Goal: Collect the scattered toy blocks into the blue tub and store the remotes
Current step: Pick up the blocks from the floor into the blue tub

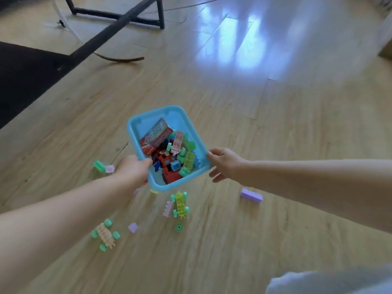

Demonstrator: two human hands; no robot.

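The blue tub (pixel 135 126) sits in the middle of the view, over the wooden floor, holding several coloured blocks and a red box. My left hand (pixel 133 169) grips its near-left rim, thumb over the edge. My right hand (pixel 222 163) holds its right corner, thumb on the rim and fingers below. Loose blocks lie on the floor in front of the tub: a green block (pixel 99 165), a yellow-green wheeled piece (pixel 180 204), a pale purple brick (pixel 251 195), a peach wheeled piece (pixel 105 234), a small purple cube (pixel 133 227) and a green wheel (pixel 179 227). No remotes are visible.
A black-framed table (pixel 118 16) stands at the far left over a dark rug (pixel 25 75). A thin curved stick (pixel 118 59) lies beside the rug. Bright glare covers the far floor. Grey cloth (pixel 331 282) fills the bottom right corner.
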